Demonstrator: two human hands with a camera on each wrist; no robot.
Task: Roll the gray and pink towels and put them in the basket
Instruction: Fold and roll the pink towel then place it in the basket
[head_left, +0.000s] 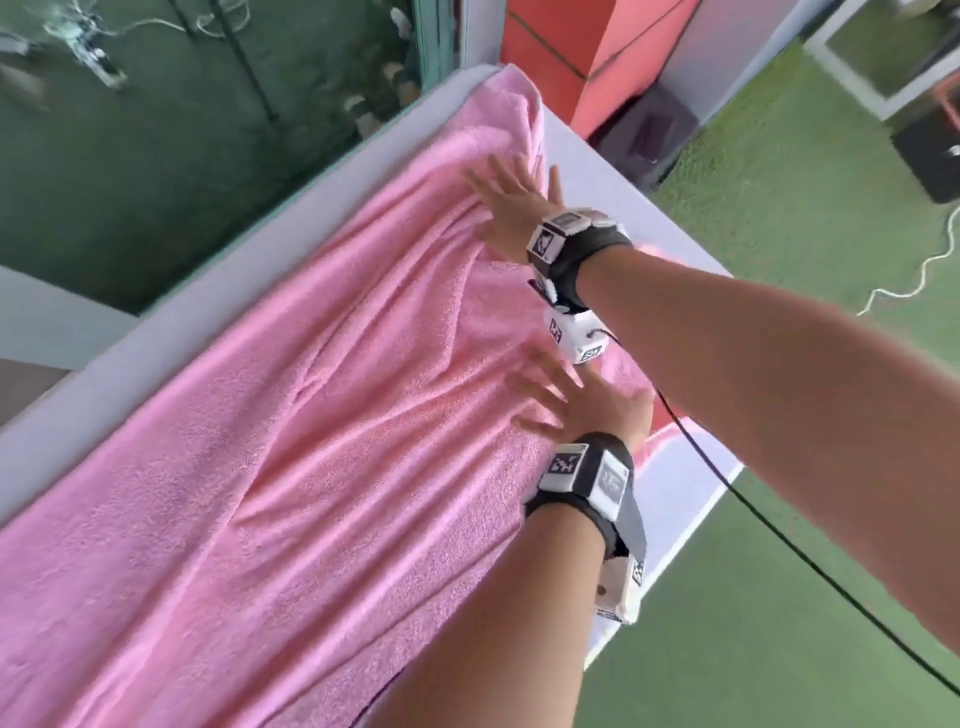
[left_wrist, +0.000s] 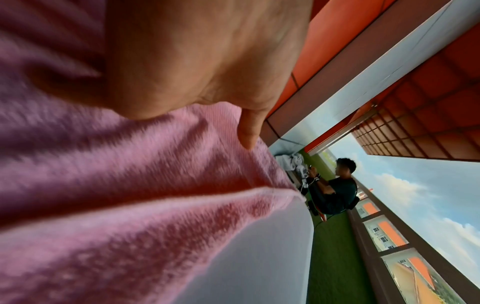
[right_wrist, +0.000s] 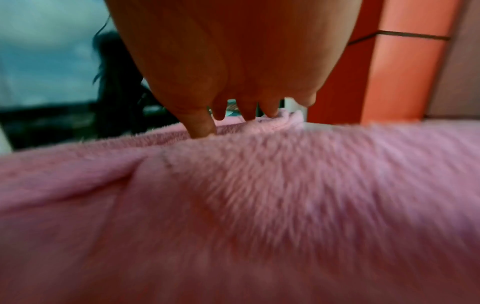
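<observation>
While our left hand (head_left: 582, 405) and right hand (head_left: 511, 205) lie flat with fingers spread, the pink towel (head_left: 291, 415) beneath them covers the white counter (head_left: 613, 171), stretching toward 7 o'clock.

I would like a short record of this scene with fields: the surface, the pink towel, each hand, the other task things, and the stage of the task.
surface: white table, on green flooring
pink towel: spread flat along the table, wrinkled, not rolled
left hand: fingers straight, palm down on the towel near its edge
right hand: fingers spread, flat on the towel, farther along
gray towel: not in view
basket: not in view
stage: the hands lie flat on the towel as if to smooth it; rolling not yet begun
</observation>
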